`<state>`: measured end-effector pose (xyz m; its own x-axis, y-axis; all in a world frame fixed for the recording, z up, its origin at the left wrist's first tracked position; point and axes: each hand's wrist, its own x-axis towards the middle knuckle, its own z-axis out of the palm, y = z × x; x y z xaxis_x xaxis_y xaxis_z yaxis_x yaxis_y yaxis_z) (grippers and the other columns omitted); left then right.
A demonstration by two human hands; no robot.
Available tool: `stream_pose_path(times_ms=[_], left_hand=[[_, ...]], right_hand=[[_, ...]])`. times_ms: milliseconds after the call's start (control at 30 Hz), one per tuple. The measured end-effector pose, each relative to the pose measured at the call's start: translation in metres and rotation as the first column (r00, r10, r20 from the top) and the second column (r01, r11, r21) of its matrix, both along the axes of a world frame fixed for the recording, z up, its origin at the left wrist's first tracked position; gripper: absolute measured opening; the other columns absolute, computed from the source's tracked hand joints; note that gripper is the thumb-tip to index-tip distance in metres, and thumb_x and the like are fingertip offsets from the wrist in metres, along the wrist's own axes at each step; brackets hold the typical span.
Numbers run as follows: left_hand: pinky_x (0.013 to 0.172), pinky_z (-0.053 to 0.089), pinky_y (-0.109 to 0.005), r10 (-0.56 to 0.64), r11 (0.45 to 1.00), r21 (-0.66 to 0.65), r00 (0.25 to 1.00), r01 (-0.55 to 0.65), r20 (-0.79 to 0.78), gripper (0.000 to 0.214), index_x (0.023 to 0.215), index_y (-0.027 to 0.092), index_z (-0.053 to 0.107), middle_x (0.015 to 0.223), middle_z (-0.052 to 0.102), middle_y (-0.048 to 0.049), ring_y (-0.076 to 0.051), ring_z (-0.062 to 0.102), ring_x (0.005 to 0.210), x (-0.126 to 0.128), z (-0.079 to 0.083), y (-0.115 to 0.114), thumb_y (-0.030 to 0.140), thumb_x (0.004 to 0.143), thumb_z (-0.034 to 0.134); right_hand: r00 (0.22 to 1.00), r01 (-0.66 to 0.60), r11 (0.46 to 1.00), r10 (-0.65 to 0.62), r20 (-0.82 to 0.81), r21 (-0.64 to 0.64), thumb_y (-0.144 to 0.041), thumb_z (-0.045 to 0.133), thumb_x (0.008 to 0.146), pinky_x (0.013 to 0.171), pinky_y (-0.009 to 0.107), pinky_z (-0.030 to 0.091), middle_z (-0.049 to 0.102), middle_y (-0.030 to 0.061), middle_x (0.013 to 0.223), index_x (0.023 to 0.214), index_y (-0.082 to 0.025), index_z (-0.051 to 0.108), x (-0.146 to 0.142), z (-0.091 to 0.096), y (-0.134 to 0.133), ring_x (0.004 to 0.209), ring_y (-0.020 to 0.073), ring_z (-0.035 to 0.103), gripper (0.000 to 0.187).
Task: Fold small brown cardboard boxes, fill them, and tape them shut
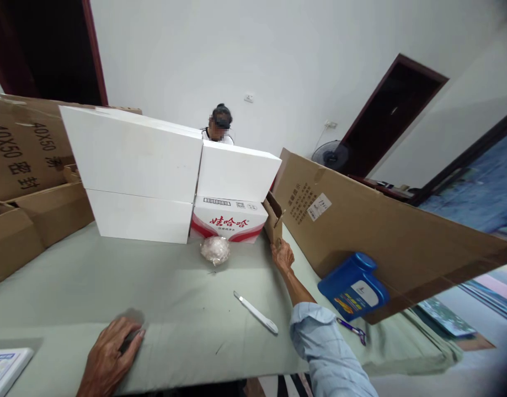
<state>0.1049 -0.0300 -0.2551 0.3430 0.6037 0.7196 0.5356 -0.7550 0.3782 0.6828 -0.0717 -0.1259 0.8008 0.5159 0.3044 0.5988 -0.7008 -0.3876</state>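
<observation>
My right hand (283, 256) is closed on the near end of a folded brown cardboard piece (273, 218), beside the stacked boxes. My left hand (111, 353) rests on the cloth-covered table (174, 298) at the lower left. Its thumb stands apart from the fingers, with a dark gap between them that looks like shadow. Between the hands lies a white-handled tool (256, 313) with a narrow metallic tip. A clear plastic-wrapped bundle (215, 250) sits in front of a white-and-red carton (229, 219).
White boxes (137, 160) are stacked along the back. Open brown cartons (50, 212) stand at left. At right, a large cardboard panel (352, 220) leans behind a blue bottle (355, 286) and a blue-handled tool (352, 328). A person (220, 124) is beyond the boxes.
</observation>
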Motion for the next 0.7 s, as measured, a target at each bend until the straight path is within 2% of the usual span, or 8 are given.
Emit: stream_pose_path(times_ms=[133, 233, 333, 400, 500, 567, 700], left_hand=[[0.075, 0.068, -0.04, -0.013, 0.993, -0.115, 1.0, 0.015, 0.02, 0.045, 0.086, 0.031, 0.079, 0.089, 0.083, -0.0042, -0.028, 0.082, 0.085, 0.001, 0.002, 0.0, 0.063, 0.106, 0.054], [0.071, 0.067, -0.046, -0.031, 0.983, -0.181, 0.999, 0.038, 0.042, 0.034, 0.084, 0.035, 0.077, 0.085, 0.081, -0.0036, -0.032, 0.081, 0.083, 0.004, 0.007, 0.001, 0.058, 0.101, 0.058], [0.074, 0.066, -0.048, -0.022, 0.977, -0.212, 0.999, 0.028, 0.028, 0.024, 0.086, 0.034, 0.075, 0.086, 0.08, -0.0037, -0.033, 0.079, 0.083, 0.009, 0.014, -0.002, 0.048, 0.1, 0.061], [0.08, 0.064, -0.046, -0.002, 0.973, -0.229, 1.0, 0.003, 0.001, 0.02, 0.087, 0.03, 0.074, 0.087, 0.078, -0.0049, -0.03, 0.077, 0.086, 0.012, 0.017, -0.003, 0.039, 0.1, 0.062], [0.082, 0.06, -0.041, 0.03, 0.966, -0.256, 0.999, -0.038, -0.036, 0.015, 0.086, 0.025, 0.072, 0.087, 0.076, -0.0055, -0.027, 0.074, 0.088, 0.016, 0.018, -0.003, 0.028, 0.097, 0.063], [0.083, 0.058, -0.04, 0.05, 0.961, -0.269, 0.998, -0.061, -0.048, 0.011, 0.087, 0.024, 0.071, 0.088, 0.076, -0.0059, -0.026, 0.073, 0.089, 0.019, 0.018, -0.002, 0.023, 0.096, 0.065], [0.085, 0.056, -0.039, 0.063, 0.955, -0.287, 0.997, -0.074, -0.048, 0.009, 0.088, 0.023, 0.072, 0.089, 0.075, -0.0062, -0.026, 0.071, 0.091, 0.021, 0.021, -0.002, 0.018, 0.094, 0.066]], right_hand=[[0.999, -0.042, 0.998, 0.042, -0.001, 0.054, -0.046, 0.066, 0.105, 0.098, 0.04, 0.056, 0.072, 0.014, 0.134, 0.143, -0.015, 0.066, -0.004, 0.002, -0.017, 0.115, 0.0252, 0.072, 0.049], [0.996, -0.089, 0.991, 0.088, 0.007, 0.097, -0.052, 0.065, 0.098, 0.093, 0.037, 0.055, 0.075, 0.0178, 0.131, 0.136, -0.016, 0.072, -0.013, 0.003, -0.029, 0.114, 0.0292, 0.073, 0.052], [0.989, -0.148, 0.979, 0.15, -0.001, 0.139, -0.057, 0.065, 0.092, 0.09, 0.043, 0.058, 0.077, 0.0204, 0.125, 0.117, -0.022, 0.077, -0.029, 0.002, -0.04, 0.11, 0.0361, 0.074, 0.046], [0.974, -0.221, 0.963, 0.225, -0.011, 0.157, -0.064, 0.056, 0.09, 0.092, 0.05, 0.058, 0.076, 0.0242, 0.123, 0.111, -0.02, 0.076, -0.041, -0.003, -0.048, 0.112, 0.041, 0.073, 0.053], [0.938, -0.339, 0.928, 0.346, -0.021, 0.155, -0.071, 0.044, 0.081, 0.099, 0.06, 0.056, 0.077, 0.028, 0.116, 0.104, -0.015, 0.076, -0.053, -0.027, -0.065, 0.114, 0.0469, 0.072, 0.069], [0.924, -0.377, 0.917, 0.383, -0.017, 0.13, -0.072, 0.045, 0.077, 0.101, 0.063, 0.056, 0.078, 0.0271, 0.113, 0.1, -0.016, 0.076, -0.055, -0.05, -0.078, 0.111, 0.0481, 0.072, 0.068], [0.903, -0.428, 0.899, 0.421, 0.081, 0.091, -0.068, 0.046, 0.08, 0.107, 0.063, 0.055, 0.079, 0.0245, 0.116, 0.094, -0.021, 0.077, -0.052, -0.092, -0.096, 0.115, 0.0473, 0.073, 0.058]])
